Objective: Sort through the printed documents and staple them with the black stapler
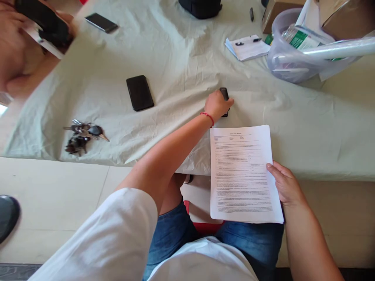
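My left hand reaches across to the table and is closed around a narrow black object shaped like a small stapler. Its middle is hidden by my fingers, and only its two ends show. In my right hand is a stack of printed paper sheets, pinched at the right edge with the thumb on top. The sheets' upper part lies over the table's front edge, and the lower part is above my lap. The small print is too fine to read.
On the cloth-covered table lie a black wallet-like item, a bunch of keys, a phone and a notepad. A clear plastic basket stands by cardboard boxes. Another person's arm is at left.
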`<move>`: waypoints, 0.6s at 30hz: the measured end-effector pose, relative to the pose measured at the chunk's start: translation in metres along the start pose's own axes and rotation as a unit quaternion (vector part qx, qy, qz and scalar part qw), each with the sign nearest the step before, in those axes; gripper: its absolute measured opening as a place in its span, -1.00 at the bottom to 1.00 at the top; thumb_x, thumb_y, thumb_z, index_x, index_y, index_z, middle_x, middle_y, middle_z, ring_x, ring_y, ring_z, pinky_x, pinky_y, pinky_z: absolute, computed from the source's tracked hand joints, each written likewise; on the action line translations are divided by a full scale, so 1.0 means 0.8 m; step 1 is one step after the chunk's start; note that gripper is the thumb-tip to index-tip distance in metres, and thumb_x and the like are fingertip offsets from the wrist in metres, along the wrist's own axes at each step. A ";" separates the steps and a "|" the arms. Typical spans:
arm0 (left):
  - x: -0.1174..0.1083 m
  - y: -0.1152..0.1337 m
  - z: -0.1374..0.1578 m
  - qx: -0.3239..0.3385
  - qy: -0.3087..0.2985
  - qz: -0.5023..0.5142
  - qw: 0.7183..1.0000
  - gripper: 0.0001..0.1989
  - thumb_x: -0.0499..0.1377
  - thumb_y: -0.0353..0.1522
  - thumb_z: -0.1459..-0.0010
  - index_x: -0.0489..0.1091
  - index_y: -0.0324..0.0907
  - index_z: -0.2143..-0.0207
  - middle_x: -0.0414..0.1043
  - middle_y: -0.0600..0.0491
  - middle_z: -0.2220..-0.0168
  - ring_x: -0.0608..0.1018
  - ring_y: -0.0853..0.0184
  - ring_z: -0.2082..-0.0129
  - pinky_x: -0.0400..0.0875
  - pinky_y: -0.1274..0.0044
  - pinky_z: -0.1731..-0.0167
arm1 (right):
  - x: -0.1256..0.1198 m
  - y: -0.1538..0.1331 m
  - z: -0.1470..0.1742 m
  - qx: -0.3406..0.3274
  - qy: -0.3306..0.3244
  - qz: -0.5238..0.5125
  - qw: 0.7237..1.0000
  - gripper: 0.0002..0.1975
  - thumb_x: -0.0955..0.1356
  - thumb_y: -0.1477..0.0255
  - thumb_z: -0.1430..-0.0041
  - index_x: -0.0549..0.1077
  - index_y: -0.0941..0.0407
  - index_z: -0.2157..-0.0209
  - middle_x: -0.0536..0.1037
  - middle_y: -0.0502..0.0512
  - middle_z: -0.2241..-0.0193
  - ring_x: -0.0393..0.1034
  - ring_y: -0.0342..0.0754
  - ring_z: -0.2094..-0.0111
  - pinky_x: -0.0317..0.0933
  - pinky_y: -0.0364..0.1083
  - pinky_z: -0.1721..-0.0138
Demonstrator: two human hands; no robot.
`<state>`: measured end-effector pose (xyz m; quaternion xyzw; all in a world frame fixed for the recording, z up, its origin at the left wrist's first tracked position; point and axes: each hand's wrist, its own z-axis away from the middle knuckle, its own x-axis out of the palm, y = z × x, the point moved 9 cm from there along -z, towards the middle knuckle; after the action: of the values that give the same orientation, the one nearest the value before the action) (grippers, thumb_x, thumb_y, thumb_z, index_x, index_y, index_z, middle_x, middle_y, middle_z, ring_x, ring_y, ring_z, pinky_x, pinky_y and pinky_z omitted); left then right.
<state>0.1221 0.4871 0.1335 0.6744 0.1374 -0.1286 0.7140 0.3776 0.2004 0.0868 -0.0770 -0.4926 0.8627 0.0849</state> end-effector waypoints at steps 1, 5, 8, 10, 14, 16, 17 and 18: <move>0.001 0.001 -0.004 0.005 0.006 0.013 1.000 -0.71 0.42 -0.33 -0.11 0.42 -0.13 0.17 0.51 -0.12 0.18 0.52 -0.05 -0.13 0.41 0.31 -0.05 | -0.001 -0.003 -0.001 -0.005 0.001 -0.001 1.000 -0.59 0.59 0.05 -0.05 0.67 -0.02 0.14 0.75 0.06 0.22 0.70 0.13 0.21 0.59 0.02 0.17; -0.027 0.000 0.014 0.010 0.056 0.069 0.996 -0.65 0.44 -0.20 -0.17 0.38 -0.11 0.16 0.49 -0.07 0.22 0.55 0.01 -0.08 0.41 0.34 -0.01 | -0.004 -0.024 -0.003 -0.040 -0.007 -0.007 0.999 -0.59 0.56 0.06 -0.13 0.66 -0.02 0.07 0.75 0.09 0.18 0.70 0.17 0.15 0.59 0.09 0.08; -0.065 -0.008 0.051 -0.021 0.102 0.141 0.984 -0.67 0.37 -0.11 -0.26 0.36 -0.10 0.21 0.47 0.00 0.30 0.60 0.15 0.08 0.43 0.43 0.10 | -0.007 -0.050 -0.013 -0.076 0.010 -0.019 0.997 -0.58 0.56 0.06 -0.13 0.65 -0.02 0.05 0.75 0.11 0.15 0.69 0.21 0.08 0.59 0.14 0.05; -0.084 -0.012 0.075 -0.057 0.108 0.217 0.968 -0.65 0.26 -0.02 -0.35 0.35 -0.10 0.26 0.47 0.02 0.33 0.60 0.26 0.21 0.44 0.48 0.21 | -0.004 -0.073 -0.027 -0.110 0.030 -0.032 0.993 -0.59 0.57 0.08 -0.11 0.66 -0.02 0.07 0.74 0.10 0.10 0.67 0.23 0.03 0.57 0.17 -0.01; -0.087 -0.006 0.103 -0.144 0.012 0.357 0.923 -0.46 0.00 0.10 -0.44 0.39 -0.14 0.30 0.53 -0.04 0.32 0.61 0.29 0.34 0.47 0.49 0.35 | 0.027 -0.119 -0.066 -0.176 0.037 -0.042 0.983 -0.62 0.58 0.10 -0.10 0.66 -0.06 0.07 0.73 0.05 0.06 0.65 0.23 -0.01 0.54 0.22 -0.09; -0.081 0.003 0.112 -0.153 -0.055 0.378 0.911 -0.42 0.05 0.17 -0.37 0.45 -0.15 0.27 0.55 -0.07 0.33 0.66 0.18 0.26 0.54 0.43 0.32 | 0.048 -0.133 -0.085 -0.189 0.041 -0.036 0.980 -0.61 0.59 0.08 -0.07 0.66 -0.05 0.11 0.74 0.06 0.13 0.65 0.25 0.00 0.55 0.25 -0.07; -0.079 0.004 0.116 -0.150 -0.084 0.383 0.907 -0.43 0.11 0.17 -0.33 0.47 -0.15 0.23 0.57 -0.07 0.33 0.67 0.12 0.20 0.57 0.39 0.27 | 0.059 -0.139 -0.093 -0.195 0.040 -0.033 0.979 -0.59 0.59 0.07 -0.05 0.65 -0.04 0.12 0.74 0.06 0.17 0.65 0.25 0.02 0.55 0.25 -0.06; -0.076 0.004 0.121 -0.145 -0.109 0.387 0.904 -0.48 0.17 0.13 -0.30 0.50 -0.15 0.21 0.59 -0.07 0.32 0.68 0.07 0.15 0.59 0.36 0.22 | 0.068 -0.144 -0.100 -0.202 0.038 -0.027 0.978 -0.59 0.59 0.05 -0.05 0.65 -0.04 0.13 0.74 0.06 0.20 0.65 0.25 0.03 0.55 0.25 -0.05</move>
<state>0.0685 0.3909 0.1641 0.5457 -0.1961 0.1060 0.8078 0.3498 0.3375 0.1435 -0.1118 -0.6552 0.7390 0.1098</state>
